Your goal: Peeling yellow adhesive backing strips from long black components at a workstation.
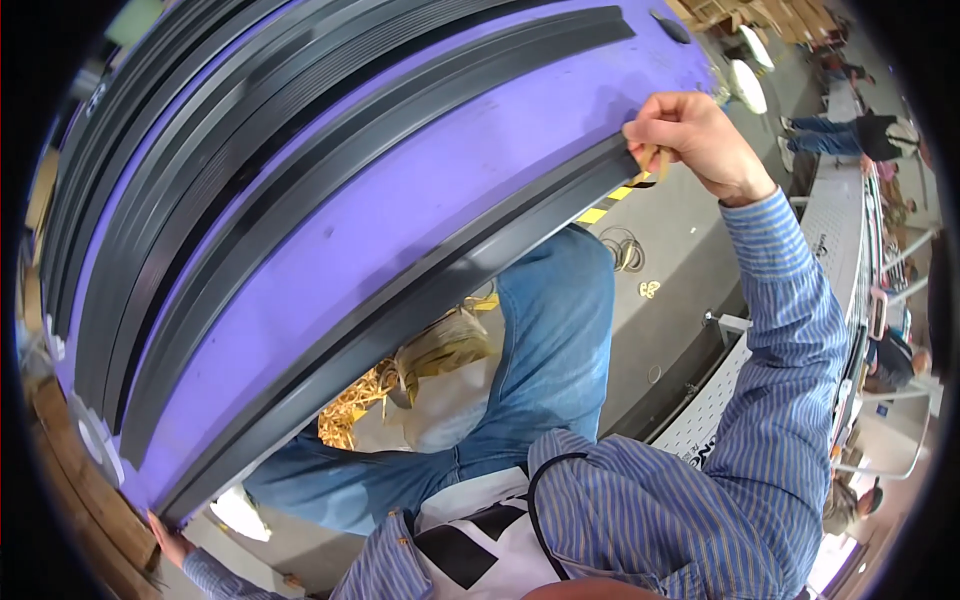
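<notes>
A long dark grey plastic trim strip [440,262] lies along the near edge of a purple work surface [330,240]. At its far right end, my right hand [690,145] is closed, thumb and fingers pinching a thin yellowish backing strip [648,165] that curls below the fingers. At the strip's opposite end, low on the left, my left hand [172,543] touches the end with its fingers stretched out; part of that hand is hidden. Beyond the near strip lies another curved dark strip [400,130] on the purple surface.
Several more dark strips [190,190] lie at the far left. Below the surface, by my legs, sits a heap of curly yellowish strips [352,405]. A coiled cable [625,250] rests on the grey floor. A perforated metal platform [690,420] stands right; people are farther off.
</notes>
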Demonstrator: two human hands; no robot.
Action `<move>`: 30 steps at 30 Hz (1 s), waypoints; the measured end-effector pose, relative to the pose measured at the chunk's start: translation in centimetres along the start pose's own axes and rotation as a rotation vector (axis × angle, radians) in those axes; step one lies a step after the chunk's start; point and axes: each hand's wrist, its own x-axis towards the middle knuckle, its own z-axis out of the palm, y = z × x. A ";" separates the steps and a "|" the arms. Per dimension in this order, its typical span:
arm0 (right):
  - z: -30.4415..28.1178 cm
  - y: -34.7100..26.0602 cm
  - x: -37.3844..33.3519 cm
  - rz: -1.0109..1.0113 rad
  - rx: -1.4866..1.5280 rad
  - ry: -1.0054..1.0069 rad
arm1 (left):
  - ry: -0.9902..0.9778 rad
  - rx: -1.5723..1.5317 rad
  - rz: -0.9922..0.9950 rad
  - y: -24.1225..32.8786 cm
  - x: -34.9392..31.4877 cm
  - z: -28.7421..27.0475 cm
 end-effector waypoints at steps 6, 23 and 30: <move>1.1 0.3 0.8 -0.023 0.022 -0.027 | 0.014 -0.040 0.071 -0.5 1.2 -3.6; 1.1 0.9 0.1 -0.108 0.107 -0.003 | -0.612 0.159 1.419 22.9 -39.0 39.8; 0.9 0.7 -0.3 -0.116 0.134 0.014 | -0.778 0.129 1.449 24.1 -44.0 48.1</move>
